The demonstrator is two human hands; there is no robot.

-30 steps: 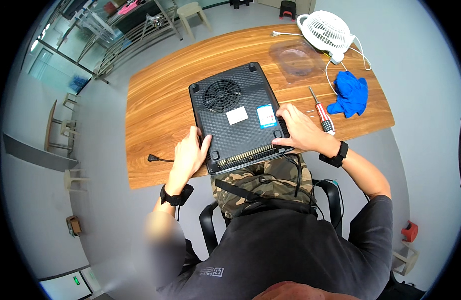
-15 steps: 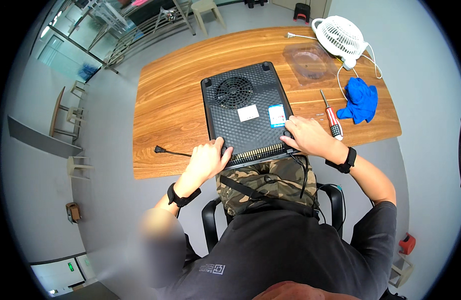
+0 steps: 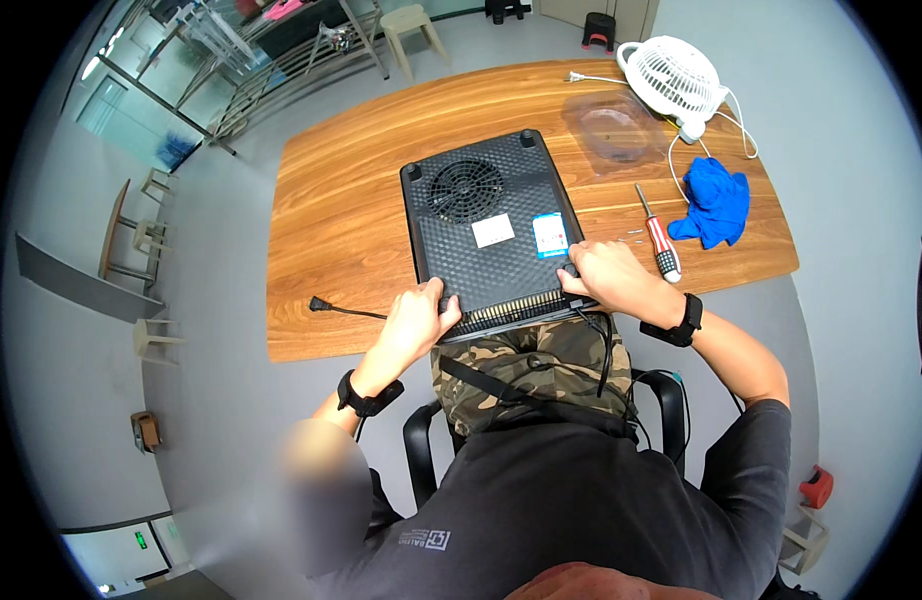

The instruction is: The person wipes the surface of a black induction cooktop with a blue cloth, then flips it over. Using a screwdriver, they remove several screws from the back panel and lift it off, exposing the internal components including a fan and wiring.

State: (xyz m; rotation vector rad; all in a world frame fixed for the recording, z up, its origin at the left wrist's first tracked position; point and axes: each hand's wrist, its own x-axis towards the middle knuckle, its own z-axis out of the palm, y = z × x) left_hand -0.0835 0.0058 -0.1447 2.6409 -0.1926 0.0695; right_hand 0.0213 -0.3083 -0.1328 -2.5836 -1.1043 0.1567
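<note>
A black induction cooker [image 3: 486,278] lies underside up on the table, its near edge reaching the table's front edge above my lap. Its round fan grille is at the far left, and two labels sit near its middle. My left hand [image 3: 414,318] is closed on the near left corner, thumb on the underside and fingers at the side. At the near right corner my right hand [image 3: 616,277] grips the same cooker, thumb inward; its fingers' undersides are hidden. The black power cord [image 3: 593,325] hangs from the near edge by my right hand.
A red-and-white-handled screwdriver [image 3: 662,245] lies right of the cooker, small screws beside it. Farther right are a crumpled blue cloth [image 3: 718,203], a clear plastic tray [image 3: 613,140] and a white fan [image 3: 674,80]. A black plug [image 3: 320,304] lies on the wooden table [image 3: 336,220] at left.
The whole view has shifted slightly. Both hands keep their hold on the cooker's near corners, and it stays in place on the table.
</note>
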